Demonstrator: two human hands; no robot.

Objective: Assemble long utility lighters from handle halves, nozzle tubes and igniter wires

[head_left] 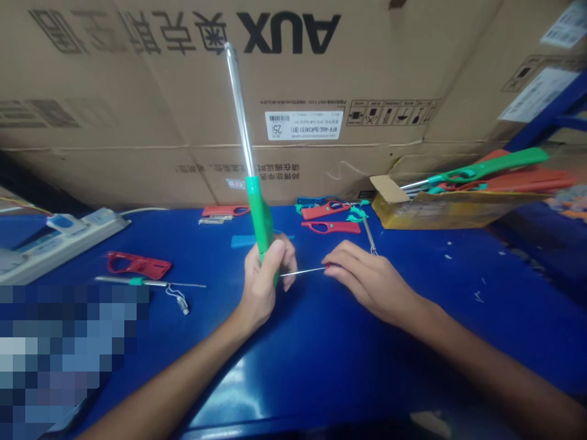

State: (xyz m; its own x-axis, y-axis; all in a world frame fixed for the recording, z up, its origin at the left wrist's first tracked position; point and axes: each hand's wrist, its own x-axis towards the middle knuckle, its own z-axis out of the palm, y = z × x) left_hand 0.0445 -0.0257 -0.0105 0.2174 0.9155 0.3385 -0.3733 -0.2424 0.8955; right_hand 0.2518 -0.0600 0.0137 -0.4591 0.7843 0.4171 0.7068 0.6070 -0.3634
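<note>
At frame center, the left hand grips a green long-necked lighter close to upright, its metal tube pointing up and slightly left. The right hand pinches a thin-shafted tool, aimed left, almost level, at the lighter's handle. Blue worktop stretches between the forearms below; a cardboard carton lines its far edge.

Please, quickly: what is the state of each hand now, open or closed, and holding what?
Left hand: closed, holding the green long-necked lighter.
Right hand: closed, pinching a thin metal-shafted tool.
</note>
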